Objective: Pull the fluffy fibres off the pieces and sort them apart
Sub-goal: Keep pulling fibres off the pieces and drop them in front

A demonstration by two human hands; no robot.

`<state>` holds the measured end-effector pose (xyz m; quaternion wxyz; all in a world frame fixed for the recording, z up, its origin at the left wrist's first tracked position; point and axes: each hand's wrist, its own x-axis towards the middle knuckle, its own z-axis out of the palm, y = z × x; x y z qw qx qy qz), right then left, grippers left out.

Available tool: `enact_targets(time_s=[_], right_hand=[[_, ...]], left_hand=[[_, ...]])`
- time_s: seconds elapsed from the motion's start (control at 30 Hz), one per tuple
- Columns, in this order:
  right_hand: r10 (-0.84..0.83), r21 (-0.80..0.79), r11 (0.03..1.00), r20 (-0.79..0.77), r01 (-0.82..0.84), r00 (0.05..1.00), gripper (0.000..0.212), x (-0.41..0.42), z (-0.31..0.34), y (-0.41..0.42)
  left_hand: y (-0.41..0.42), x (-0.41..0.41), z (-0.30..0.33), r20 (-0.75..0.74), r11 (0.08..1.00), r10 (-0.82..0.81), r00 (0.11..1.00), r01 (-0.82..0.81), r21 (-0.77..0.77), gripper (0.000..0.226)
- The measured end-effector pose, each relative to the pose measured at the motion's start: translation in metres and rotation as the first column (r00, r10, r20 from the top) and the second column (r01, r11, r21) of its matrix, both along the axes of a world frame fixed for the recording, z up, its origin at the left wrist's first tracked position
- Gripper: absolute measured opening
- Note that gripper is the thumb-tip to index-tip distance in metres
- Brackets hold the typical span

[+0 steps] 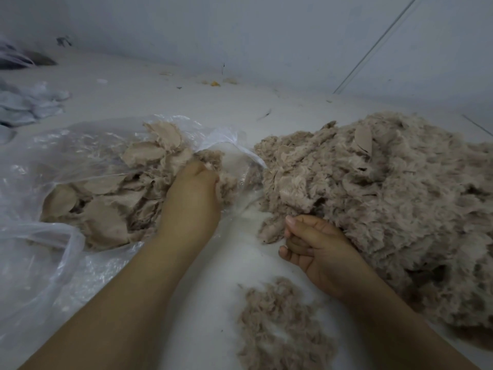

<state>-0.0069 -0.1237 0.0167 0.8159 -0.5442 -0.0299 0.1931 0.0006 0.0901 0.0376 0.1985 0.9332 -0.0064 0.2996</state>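
Reaching into the plastic bag (34, 166), the left hand (192, 193) is gripping a stripped piece, keeping it separate; the right hand (314, 247) is curling, seemingly empty, beside the fluffy pile (386, 198).

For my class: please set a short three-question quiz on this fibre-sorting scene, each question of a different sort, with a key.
1. True or false: the left hand reaches into the clear plastic bag of flat beige pieces.
2. Which lies nearest the camera, between the forearms? A) the big fluffy heap B) the small loose tuft pile C) the bag
3. Fill in: the right hand, fingers curled, is at the ___ edge of the big heap.

Key: 1 true; 2 B; 3 near
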Motion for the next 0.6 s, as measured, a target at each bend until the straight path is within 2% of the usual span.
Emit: enact_targets(time_s=[0.07,0.1,0.13,0.2,0.27,0.3,0.4,0.47,0.6], right_hand=[[-0.006,0.008,1.0,-0.01,0.006,1.0,0.022,0.0,0.001,0.0],[-0.007,0.008,1.0,-0.013,0.007,1.0,0.022,0.0,0.001,0.0],[-0.008,0.008,1.0,-0.015,0.008,1.0,0.022,0.0,0.001,0.0],[-0.01,0.009,1.0,-0.017,0.01,1.0,0.022,0.0,0.001,0.001],[-0.013,0.02,1.0,-0.019,0.013,1.0,0.022,0.0,0.0,0.0],[-0.013,0.024,1.0,-0.021,0.013,1.0,0.022,0.001,0.0,0.0],[-0.002,0.027,1.0,-0.008,0.002,1.0,0.025,0.001,-0.001,-0.001],[0.004,0.04,0.999,-0.001,-0.004,1.0,0.027,0.001,-0.002,-0.001],[0.051,0.088,0.995,0.024,-0.053,0.998,0.032,0.0,-0.003,-0.003]], left_hand=[[-0.002,-0.003,-0.001,-0.246,0.976,0.171,0.954,-0.13,0.175,0.01],[-0.003,-0.004,-0.001,-0.305,0.95,0.252,0.918,-0.176,0.257,0.013],[-0.003,-0.006,-0.001,-0.314,0.932,0.294,0.903,-0.198,0.303,0.013],[-0.006,-0.007,0.002,-0.24,0.932,0.283,0.929,-0.207,0.297,0.008],[-0.011,-0.008,0.004,-0.111,0.965,0.187,0.976,-0.161,0.206,0.001],[-0.015,-0.009,0.005,-0.063,0.978,0.139,0.988,-0.127,0.163,0.004],[-0.03,-0.014,0.001,-0.035,0.997,-0.078,0.996,0.079,0.018,0.007],[-0.041,-0.018,-0.001,-0.03,0.967,-0.252,0.967,0.251,-0.044,0.006],[-0.056,-0.023,-0.006,-0.078,0.86,-0.51,0.857,0.507,-0.056,0.008]])
